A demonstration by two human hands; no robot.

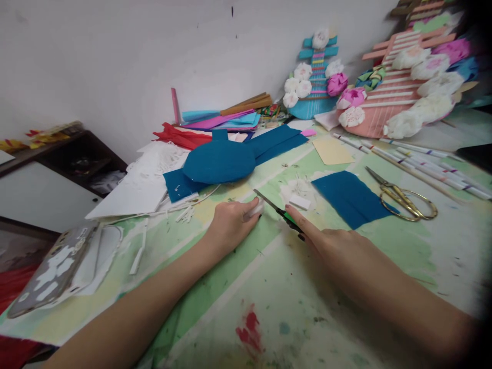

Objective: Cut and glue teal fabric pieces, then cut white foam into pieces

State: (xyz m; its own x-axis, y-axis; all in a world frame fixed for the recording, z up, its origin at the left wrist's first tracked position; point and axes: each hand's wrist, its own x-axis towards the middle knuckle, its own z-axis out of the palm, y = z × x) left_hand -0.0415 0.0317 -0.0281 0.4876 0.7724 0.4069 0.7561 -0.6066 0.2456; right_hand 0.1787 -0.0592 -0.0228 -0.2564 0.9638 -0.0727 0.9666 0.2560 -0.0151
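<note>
My left hand [233, 225] is closed, its thumb and fingers pinching a small white piece [257, 210] that looks like paper or foam. In my right hand [323, 238] is a pair of scissors [279, 211] with black and green handles, its blades pointing toward the white piece. Just beyond the scissors lies a small white block [300, 202]. A square of blue crepe paper [351, 197] rests to the right of my right hand. Farther back sits a blue paper-covered guitar-like shape [219, 161] with a rounded body.
Gold-handled scissors [405, 200] lie at right beside rolled paper sticks [430, 169]. Decorated lute-like crafts, one blue [317, 95] and one pink [400, 97], lean on the wall. White sheets [134, 184] and a phone case [54, 271] are at left.
</note>
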